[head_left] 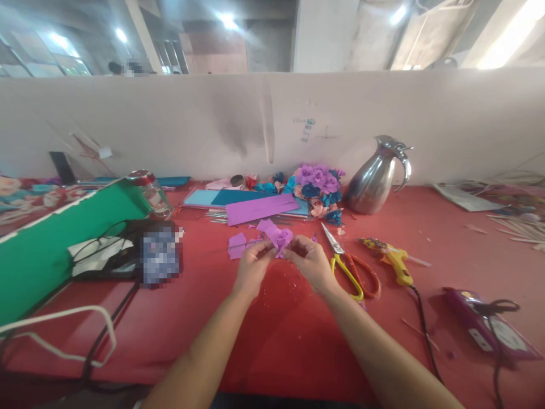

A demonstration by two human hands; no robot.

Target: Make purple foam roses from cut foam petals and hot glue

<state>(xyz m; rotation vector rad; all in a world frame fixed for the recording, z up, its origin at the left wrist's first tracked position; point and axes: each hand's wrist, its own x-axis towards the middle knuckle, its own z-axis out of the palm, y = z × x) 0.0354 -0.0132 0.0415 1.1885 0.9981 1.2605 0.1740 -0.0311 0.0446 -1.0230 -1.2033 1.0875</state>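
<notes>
Between my two hands is a purple paper flower [283, 241], partly rolled, with a loose strip of the same paper standing up at its left. My left hand [255, 264] pinches its lower left side, and my right hand [310, 260] pinches it from the right; both sets of fingers are closed. Just behind lie cut purple paper pieces [237, 245]. Farther back a long purple paper strip [261, 209] rests over blue sheets [204, 197]. A bunch of finished paper flowers [318, 179] in purple, blue and peach stands at the back.
Right of my hands lie scissors [340, 255] with yellow and red handles, a yellow glue gun [398, 264] and a purple power strip [489, 324]. A steel jug [374, 176] stands behind. At left are a glass jar [151, 193], a green board [80, 238] and a dark bag [128, 250].
</notes>
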